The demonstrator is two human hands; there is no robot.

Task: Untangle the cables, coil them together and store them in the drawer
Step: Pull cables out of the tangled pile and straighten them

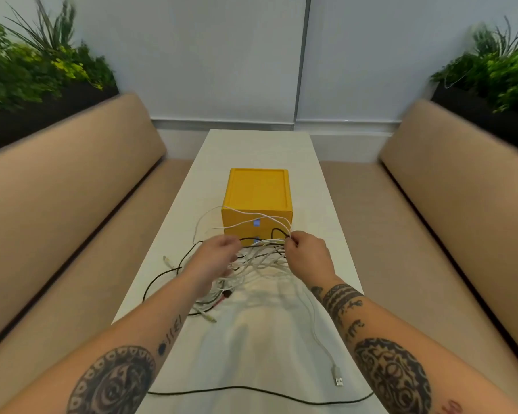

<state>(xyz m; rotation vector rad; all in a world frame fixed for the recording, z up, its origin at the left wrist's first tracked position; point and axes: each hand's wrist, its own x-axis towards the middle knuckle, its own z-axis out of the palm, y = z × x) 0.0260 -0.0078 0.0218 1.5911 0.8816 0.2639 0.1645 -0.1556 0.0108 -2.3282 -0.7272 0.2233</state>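
A long white surface (260, 150) runs straight away toward the far wall (222, 55), which is pale grey and made of flat panels with a vertical seam (304, 55) right of centre. A light ledge (222, 124) runs along the foot of the panels. On each side stands a tan padded bench, the left bench (66, 180) and the right bench (461, 180), both facing inward with seats level with the surface edges. Behind each backrest sits a dark planter: the left planter (42, 109) and the right planter (484, 109), both filled with leafy green plants (27, 64). The light is soft and even, with faint shadows.
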